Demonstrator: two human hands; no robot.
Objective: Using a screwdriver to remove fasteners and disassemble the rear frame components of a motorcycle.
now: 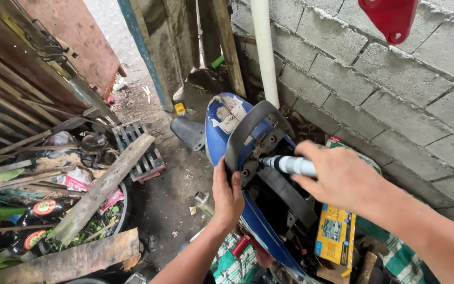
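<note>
Blue plastic forms the tail fairing [222, 131] of a motorcycle, seen from above, with a grey grab rail [248, 126] arching over its rear end. Yellow box [335, 236], a printed carton, stands just right of the fairing on green checked cloth [382, 242]; its contents cannot be seen. At far left a black tyre [123, 208] lies on the ground, holding bottles [40, 210] with red labels and loose weeds; planks [101, 189] rest across it. A slatted crate [137, 150] lies on the dirt floor [172, 200] between the tyre and the fairing.

Right hand [342, 176] is closed around the handle of a tool; the pale, ribbed tool shaft [290, 164] projects leftward from the fist, and its tip meets the dark bracket [261, 150] under the grab rail. The tool thus lies level, directly left of the right hand, its forearm entering from the lower right.

Left hand [228, 192] grips the left edge of the fairing, thumb on the inner side, fingers wrapped over the rim, just below and left of the tool tip. Its forearm rises from the lower edge.

A block wall [395, 89] and a white pipe [264, 50] stand behind.
</note>
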